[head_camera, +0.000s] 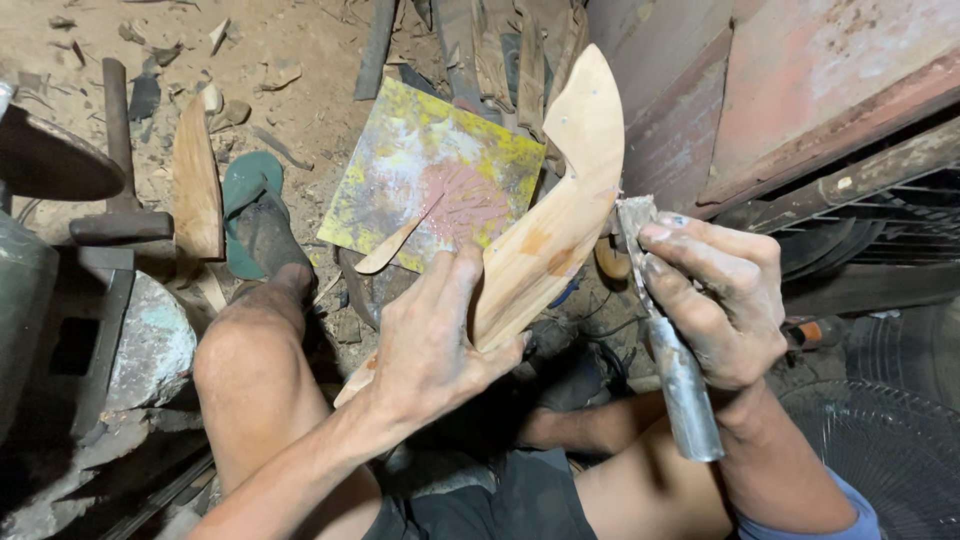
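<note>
My left hand (435, 335) grips the lower part of a curved pale wooden piece (560, 200) and holds it upright and tilted over my lap. In my right hand (720, 300) is a metal-handled scraping tool (672, 350), its smeared tip touching the right edge of the wood near the middle. The wood carries orange-brown patches close to that spot. Behind it lies a yellow-stained square tile (400, 150) with pinkish paste and a small wooden stick (395, 245) resting on it.
A hammer (120, 160) and another wooden blade-shaped piece (195, 185) lie on the dirt floor at left, beside my foot in a green sandal (245, 200). A rusty metal structure (780, 100) rises at right. A fan grille (890, 450) sits at lower right.
</note>
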